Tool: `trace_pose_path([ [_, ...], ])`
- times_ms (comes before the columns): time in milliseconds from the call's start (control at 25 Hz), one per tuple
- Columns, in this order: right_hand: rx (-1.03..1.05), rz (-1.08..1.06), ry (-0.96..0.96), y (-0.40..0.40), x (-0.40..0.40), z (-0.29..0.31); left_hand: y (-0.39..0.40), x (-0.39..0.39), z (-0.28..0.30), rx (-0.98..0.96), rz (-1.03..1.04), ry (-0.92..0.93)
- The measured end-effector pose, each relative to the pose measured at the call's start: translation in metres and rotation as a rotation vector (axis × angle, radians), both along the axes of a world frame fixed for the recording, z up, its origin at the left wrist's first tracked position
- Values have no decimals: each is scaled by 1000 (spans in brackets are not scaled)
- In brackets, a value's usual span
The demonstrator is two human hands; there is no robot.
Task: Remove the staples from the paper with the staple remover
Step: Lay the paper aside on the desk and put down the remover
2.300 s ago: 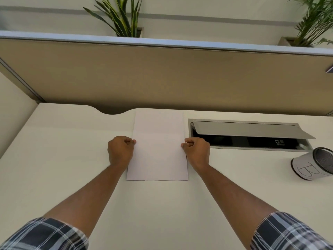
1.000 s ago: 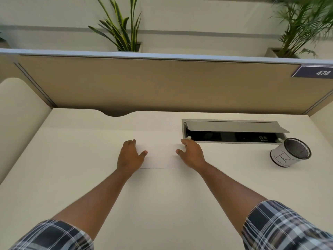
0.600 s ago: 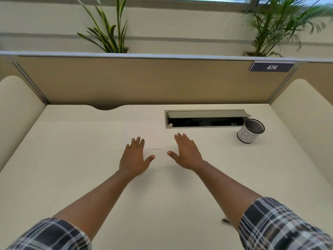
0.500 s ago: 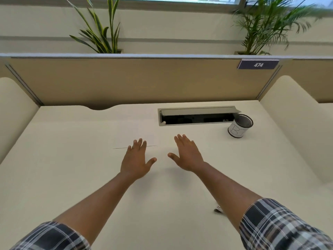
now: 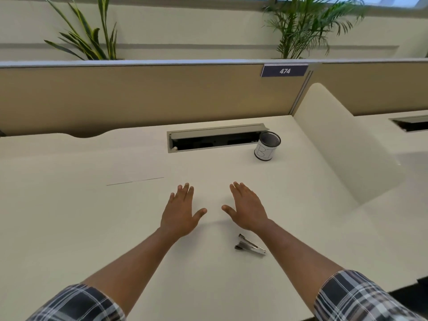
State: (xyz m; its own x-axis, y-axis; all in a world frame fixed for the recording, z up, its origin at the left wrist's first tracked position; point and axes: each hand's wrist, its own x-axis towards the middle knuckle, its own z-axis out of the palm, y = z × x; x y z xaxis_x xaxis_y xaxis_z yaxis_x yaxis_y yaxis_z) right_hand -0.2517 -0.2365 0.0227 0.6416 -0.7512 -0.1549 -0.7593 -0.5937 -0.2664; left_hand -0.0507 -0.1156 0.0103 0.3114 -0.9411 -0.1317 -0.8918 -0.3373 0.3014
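Observation:
A white sheet of paper (image 5: 133, 166) lies flat on the cream desk at the centre left, its near edge showing as a thin dark line. No staples can be made out on it. A metal staple remover (image 5: 250, 245) lies on the desk beside my right forearm. My left hand (image 5: 180, 215) hovers flat with fingers spread, to the right of the paper and apart from it. My right hand (image 5: 246, 208) is also flat and spread, just beyond the staple remover, holding nothing.
An open cable tray (image 5: 215, 139) is set into the desk at the back. A white pen cup (image 5: 266, 146) stands at its right end. A tan partition (image 5: 143, 96) closes off the back, and a curved side panel (image 5: 342, 144) stands on the right.
Both hands let go of the paper, opened flat and drew back toward me and to the right. The view swung right, bringing the staple remover into sight.

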Motion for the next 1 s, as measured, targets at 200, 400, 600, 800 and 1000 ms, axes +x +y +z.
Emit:
trace_pose_path([
  [200, 45, -82, 9, -21, -52, -17, -29, -40, -24, 16, -56, 63],
  [400, 15, -126, 44, -35, -80, -38, -48, -63, -48, 18, -85, 66],
  [600, -36, -114, 20, -51, -89, -51, -82, -68, -63, 16, -116, 52],
  [800, -182, -28, -4, -63, -96, -64, -107, -66, -75, -6, -113, -30],
  [1000, -287, 14, -43, -65, -99, -73, -110, -70, -80, -67, -93, -73],
])
